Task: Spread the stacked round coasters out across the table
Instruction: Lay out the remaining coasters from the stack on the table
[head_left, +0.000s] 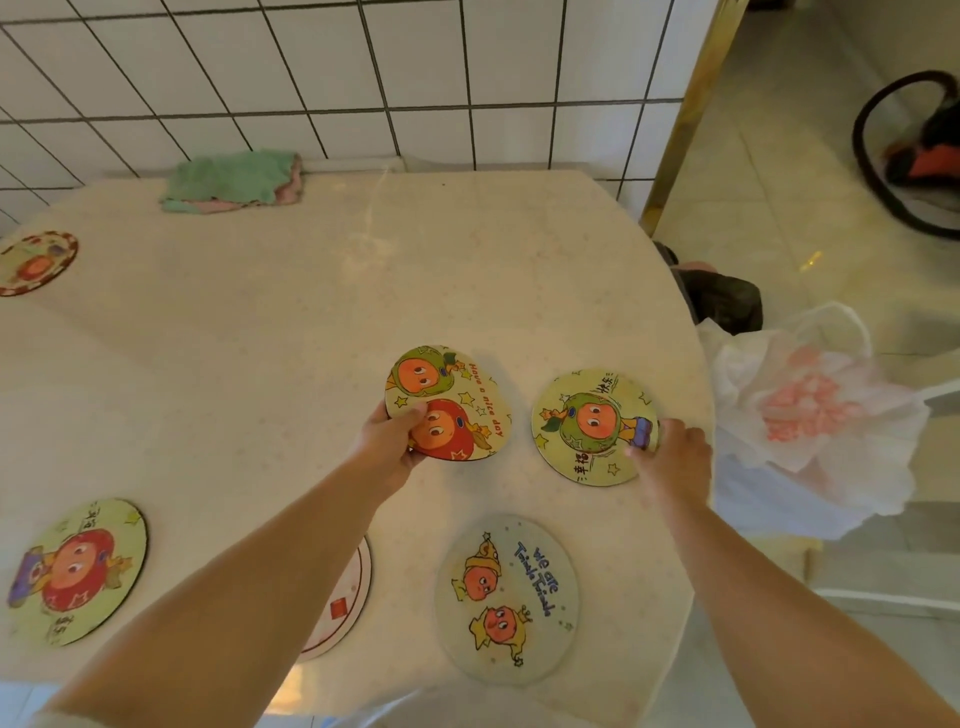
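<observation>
My left hand (387, 441) grips a round coaster (457, 400) with two cartoon fruits and "Have a nice day", held tilted just above the table. My right hand (670, 457) pinches the near right edge of a green-fruit coaster (587, 426) that lies on the table near its right edge. Other round coasters lie flat: a pale one (506, 597) in front of me, a white one (345, 597) partly hidden under my left forearm, a red-fruit one (78, 571) at the near left, and one (36, 262) at the far left.
The cream table (311, 312) curves away on the right. A folded green and pink cloth (234, 182) lies at the back by the tiled wall. A white plastic bag (810, 415) sits just off the table's right edge. A dark bag (722, 296) sits on the floor.
</observation>
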